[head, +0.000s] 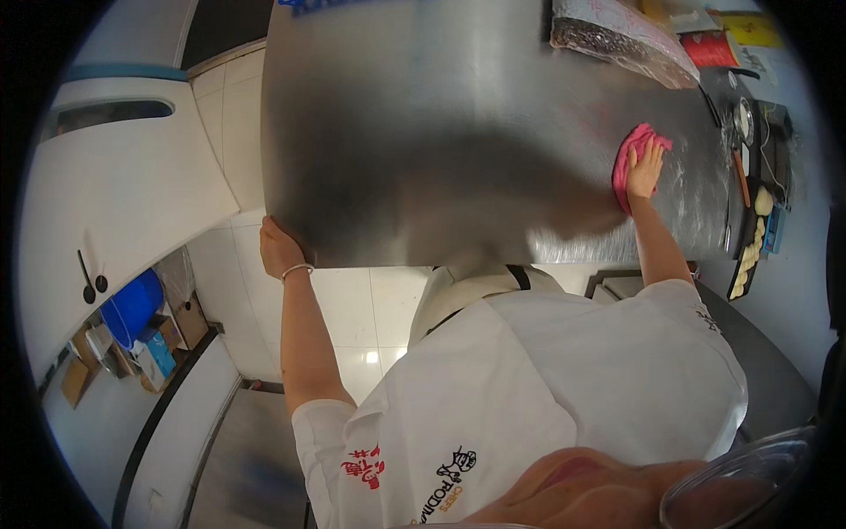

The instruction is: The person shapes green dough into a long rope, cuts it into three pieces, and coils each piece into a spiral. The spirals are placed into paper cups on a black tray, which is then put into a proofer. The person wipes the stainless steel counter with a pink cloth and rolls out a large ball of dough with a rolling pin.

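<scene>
A stainless-steel work table spreads out in front of me, with my shadow dark on its near half. My right hand lies flat on a crumpled pink cloth, pressing it to the steel toward the table's right side. Around that cloth the metal carries whitish, shiny streaks. At the near left corner, my left hand is curled over the table's edge; its fingertips are partly hidden. A pale band circles the left wrist.
A plastic bag with dark contents lies at the far right, near a red container. Dough pieces line a black tray along the right wall. Left of the table are a white door and a blue bin among cardboard boxes.
</scene>
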`<state>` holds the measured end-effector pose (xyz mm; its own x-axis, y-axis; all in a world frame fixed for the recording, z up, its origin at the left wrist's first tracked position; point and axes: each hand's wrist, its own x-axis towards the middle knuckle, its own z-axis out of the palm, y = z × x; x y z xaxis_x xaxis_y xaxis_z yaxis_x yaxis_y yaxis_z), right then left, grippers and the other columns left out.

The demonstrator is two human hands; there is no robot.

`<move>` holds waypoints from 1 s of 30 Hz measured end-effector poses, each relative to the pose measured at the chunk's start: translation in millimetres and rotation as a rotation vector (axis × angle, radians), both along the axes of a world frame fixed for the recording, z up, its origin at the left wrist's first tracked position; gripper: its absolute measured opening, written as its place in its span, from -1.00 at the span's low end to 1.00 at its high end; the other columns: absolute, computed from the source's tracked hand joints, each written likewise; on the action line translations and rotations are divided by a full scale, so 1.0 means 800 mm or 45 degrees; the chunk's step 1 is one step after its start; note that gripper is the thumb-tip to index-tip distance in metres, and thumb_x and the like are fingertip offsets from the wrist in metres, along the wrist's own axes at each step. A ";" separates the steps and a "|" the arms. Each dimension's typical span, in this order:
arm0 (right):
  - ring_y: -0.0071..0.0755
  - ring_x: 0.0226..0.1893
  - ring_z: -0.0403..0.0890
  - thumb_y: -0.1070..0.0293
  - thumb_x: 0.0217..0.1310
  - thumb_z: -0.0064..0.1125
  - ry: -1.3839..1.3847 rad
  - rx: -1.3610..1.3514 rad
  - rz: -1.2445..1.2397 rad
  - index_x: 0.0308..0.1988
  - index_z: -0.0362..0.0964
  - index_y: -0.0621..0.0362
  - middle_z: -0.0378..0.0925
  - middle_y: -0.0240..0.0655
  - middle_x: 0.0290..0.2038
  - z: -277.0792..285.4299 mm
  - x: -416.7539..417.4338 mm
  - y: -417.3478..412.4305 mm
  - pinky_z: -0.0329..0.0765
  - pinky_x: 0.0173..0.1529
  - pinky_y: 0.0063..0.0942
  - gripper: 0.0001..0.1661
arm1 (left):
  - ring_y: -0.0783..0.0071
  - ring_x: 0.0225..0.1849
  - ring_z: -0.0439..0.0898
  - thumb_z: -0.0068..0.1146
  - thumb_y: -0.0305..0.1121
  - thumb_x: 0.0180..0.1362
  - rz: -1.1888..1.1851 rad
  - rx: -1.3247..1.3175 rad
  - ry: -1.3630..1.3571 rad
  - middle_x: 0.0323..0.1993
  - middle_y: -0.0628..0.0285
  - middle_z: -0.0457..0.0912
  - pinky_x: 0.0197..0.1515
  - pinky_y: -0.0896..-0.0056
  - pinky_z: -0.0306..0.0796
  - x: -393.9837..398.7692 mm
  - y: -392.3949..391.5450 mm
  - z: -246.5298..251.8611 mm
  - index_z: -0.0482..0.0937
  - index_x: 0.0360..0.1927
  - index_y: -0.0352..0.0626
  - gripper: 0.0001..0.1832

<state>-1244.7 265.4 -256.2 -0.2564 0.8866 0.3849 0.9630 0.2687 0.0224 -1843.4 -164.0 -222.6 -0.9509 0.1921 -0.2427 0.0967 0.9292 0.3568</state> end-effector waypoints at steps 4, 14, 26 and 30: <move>0.23 0.39 0.19 0.02 0.30 0.19 0.120 -0.069 0.440 0.35 0.22 0.18 0.22 0.15 0.36 -0.003 -0.200 0.013 0.13 0.45 0.01 -0.22 | -0.06 -0.02 0.63 -0.58 0.12 0.46 0.053 -0.066 0.115 -0.08 0.06 0.71 0.02 0.04 0.48 -0.002 -0.012 -0.007 0.65 0.03 -0.12 -0.27; 0.14 0.33 0.23 -0.11 0.20 0.19 0.253 -0.109 1.278 0.16 0.38 0.26 0.37 0.07 0.21 0.033 -0.681 -0.063 0.16 0.38 0.02 -0.25 | 0.06 0.00 0.60 -0.49 0.00 0.49 0.066 0.011 0.153 -0.07 0.12 0.70 0.09 0.10 0.44 0.000 -0.012 -0.022 0.67 0.02 -0.07 -0.38; -0.01 0.24 0.32 0.00 0.14 0.18 0.277 -0.183 1.801 0.01 0.48 0.18 0.44 -0.08 0.11 0.015 -0.822 -0.222 0.24 0.28 -0.03 -0.43 | 0.01 0.04 0.58 -0.42 -0.01 0.49 0.076 0.029 0.260 -0.05 0.08 0.68 0.12 0.08 0.44 -0.007 -0.012 -0.019 0.63 0.05 -0.15 -0.42; -0.04 0.34 0.21 -0.01 0.20 0.12 0.266 -0.525 2.022 0.03 0.51 0.16 0.41 -0.13 0.18 0.045 -0.721 -0.345 0.15 0.36 -0.03 -0.45 | 0.03 0.17 0.51 -0.38 -0.01 0.49 0.129 0.390 0.329 0.11 0.01 0.58 0.23 0.13 0.38 -0.004 -0.028 -0.027 0.53 0.17 -0.25 -0.42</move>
